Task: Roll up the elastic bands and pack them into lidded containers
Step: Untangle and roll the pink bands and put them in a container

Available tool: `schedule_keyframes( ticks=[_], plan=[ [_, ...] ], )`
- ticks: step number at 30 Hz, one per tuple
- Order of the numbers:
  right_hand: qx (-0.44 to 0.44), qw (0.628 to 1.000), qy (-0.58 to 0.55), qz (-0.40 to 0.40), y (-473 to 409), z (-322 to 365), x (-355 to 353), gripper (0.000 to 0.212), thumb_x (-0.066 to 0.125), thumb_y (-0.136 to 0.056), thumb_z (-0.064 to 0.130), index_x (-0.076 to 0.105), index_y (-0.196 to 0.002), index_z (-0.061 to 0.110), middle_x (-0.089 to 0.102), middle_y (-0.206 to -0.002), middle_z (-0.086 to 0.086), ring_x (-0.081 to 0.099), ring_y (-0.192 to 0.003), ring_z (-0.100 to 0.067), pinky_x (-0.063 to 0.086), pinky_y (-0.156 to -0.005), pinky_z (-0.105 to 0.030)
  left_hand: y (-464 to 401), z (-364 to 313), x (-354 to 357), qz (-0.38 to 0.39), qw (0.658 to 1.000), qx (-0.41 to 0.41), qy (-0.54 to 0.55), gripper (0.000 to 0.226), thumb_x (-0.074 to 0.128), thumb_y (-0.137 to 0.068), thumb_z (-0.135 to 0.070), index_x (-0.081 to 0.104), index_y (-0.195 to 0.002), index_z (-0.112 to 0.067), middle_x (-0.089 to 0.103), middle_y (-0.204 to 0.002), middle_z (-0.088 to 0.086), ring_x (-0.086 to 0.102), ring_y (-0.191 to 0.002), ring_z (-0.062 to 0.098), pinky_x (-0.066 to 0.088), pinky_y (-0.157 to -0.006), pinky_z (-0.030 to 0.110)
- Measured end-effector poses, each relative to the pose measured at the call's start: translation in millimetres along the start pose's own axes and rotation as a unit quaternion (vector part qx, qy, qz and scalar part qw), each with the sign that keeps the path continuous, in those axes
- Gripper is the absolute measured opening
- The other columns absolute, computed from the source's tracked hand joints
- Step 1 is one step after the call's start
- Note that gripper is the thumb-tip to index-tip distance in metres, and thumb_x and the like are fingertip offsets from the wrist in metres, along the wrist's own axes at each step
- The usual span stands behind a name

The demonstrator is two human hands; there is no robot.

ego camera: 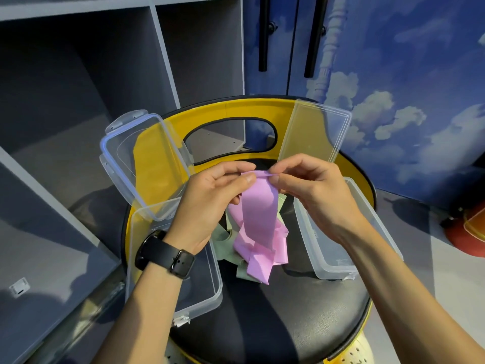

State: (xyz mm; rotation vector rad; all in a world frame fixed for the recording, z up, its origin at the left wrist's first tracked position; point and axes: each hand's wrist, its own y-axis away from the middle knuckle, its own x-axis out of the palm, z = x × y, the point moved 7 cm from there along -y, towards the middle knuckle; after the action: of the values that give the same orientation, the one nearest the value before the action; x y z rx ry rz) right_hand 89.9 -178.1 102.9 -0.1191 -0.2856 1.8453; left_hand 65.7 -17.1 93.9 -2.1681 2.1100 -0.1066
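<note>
The grey shelving unit [78, 74] fills the upper left of the frame; a blue cloud-printed surface [406, 88] fills the upper right. At centre stands a chair with a black seat [275, 311] and a yellow backrest [236, 109]. Two clear plastic containers rest on the seat — the left container [204, 290] at lower left of centre, the right container [330, 261] at right of centre. The left lid [141, 164] leans against the backrest above its container; the right lid [315, 130] leans against the backrest at upper right.

The left hand [210, 206], with a black watch [165, 254] on its wrist, and the right hand [315, 190] meet at frame centre. Both pinch the top edge of the pink elastic band [259, 206] between thumb and fingertips. The band hangs down between the containers — its lower part lies bunched on the seat. A green elastic band [223, 237] lies beneath it, partly covered.
</note>
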Motion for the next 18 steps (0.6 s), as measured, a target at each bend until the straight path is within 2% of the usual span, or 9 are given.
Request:
schedule_keyframes(
  ticks=[3, 5, 8, 12, 14, 18],
  plan=[
    [0.013, 1.000, -0.001, 0.017, -0.5, -2.9, -0.3, 0.025, 0.067, -0.082, -0.009, 0.075, -0.078, 0.014, 0.073, -0.083, -0.005, 0.067, -0.079, -0.016, 0.053, -0.074, -0.029, -0.3, -3.2, -1.9, 0.007, 1.000, 0.013, -0.022, 0.015, 0.066, -0.087, -0.015, 0.072, -0.096, -0.025, 0.074, -0.089, 0.001, 0.058, -0.076, 0.013, 0.048, -0.065, 0.021],
    [0.023, 0.999, -0.013, 0.031, -0.1, -4.9, 1.4, 0.019, 0.069, -0.080, -0.007, 0.074, -0.082, 0.012, 0.073, -0.085, -0.008, 0.067, -0.081, -0.018, 0.053, -0.076, -0.030, -0.2, -5.7, -2.9, 0.002, 0.999, 0.028, -0.038, 0.015, 0.066, -0.087, -0.013, 0.072, -0.095, -0.024, 0.074, -0.086, -0.001, 0.058, -0.075, 0.010, 0.047, -0.063, 0.018],
    [0.032, 0.999, -0.032, 0.028, -0.6, -6.2, 4.0, 0.020, 0.074, -0.073, 0.003, 0.070, -0.092, 0.009, 0.071, -0.085, -0.009, 0.066, -0.079, -0.018, 0.053, -0.075, -0.030, 1.7, -10.8, -3.1, -0.016, 0.998, 0.051, -0.037, 0.015, 0.066, -0.087, -0.008, 0.071, -0.092, -0.022, 0.071, -0.076, -0.013, 0.060, -0.068, -0.001, 0.045, -0.060, 0.012],
    [0.043, 0.999, -0.017, 0.019, -0.2, -3.9, 4.7, 0.025, 0.074, -0.072, 0.014, 0.070, -0.096, 0.011, 0.073, -0.089, -0.020, 0.069, -0.075, -0.019, 0.056, -0.069, -0.031, 3.7, -17.1, -3.7, -0.039, 0.996, 0.079, -0.034, 0.016, 0.066, -0.086, -0.005, 0.072, -0.092, -0.018, 0.070, -0.073, -0.016, 0.061, -0.066, -0.003, 0.044, -0.060, 0.008],
    [0.038, 0.999, 0.010, 0.025, 0.9, -1.7, 5.6, 0.019, 0.073, -0.075, 0.015, 0.072, -0.094, 0.013, 0.074, -0.090, -0.017, 0.070, -0.077, -0.019, 0.058, -0.069, -0.031, 4.1, -18.9, -4.4, -0.049, 0.994, 0.091, -0.046, 0.016, 0.067, -0.086, -0.005, 0.074, -0.093, -0.017, 0.072, -0.077, -0.015, 0.063, -0.071, -0.003, 0.045, -0.063, 0.008],
    [0.008, 1.000, 0.021, 0.007, 0.8, 3.3, 5.8, 0.012, 0.068, -0.085, 0.003, 0.073, -0.088, 0.013, 0.075, -0.083, -0.011, 0.068, -0.073, -0.017, 0.056, -0.066, -0.029, 3.9, -15.7, -4.0, -0.041, 0.994, 0.082, -0.057, 0.019, 0.069, -0.084, -0.007, 0.075, -0.094, -0.021, 0.075, -0.092, -0.009, 0.068, -0.089, 0.003, 0.050, -0.074, 0.015]
  ],
)
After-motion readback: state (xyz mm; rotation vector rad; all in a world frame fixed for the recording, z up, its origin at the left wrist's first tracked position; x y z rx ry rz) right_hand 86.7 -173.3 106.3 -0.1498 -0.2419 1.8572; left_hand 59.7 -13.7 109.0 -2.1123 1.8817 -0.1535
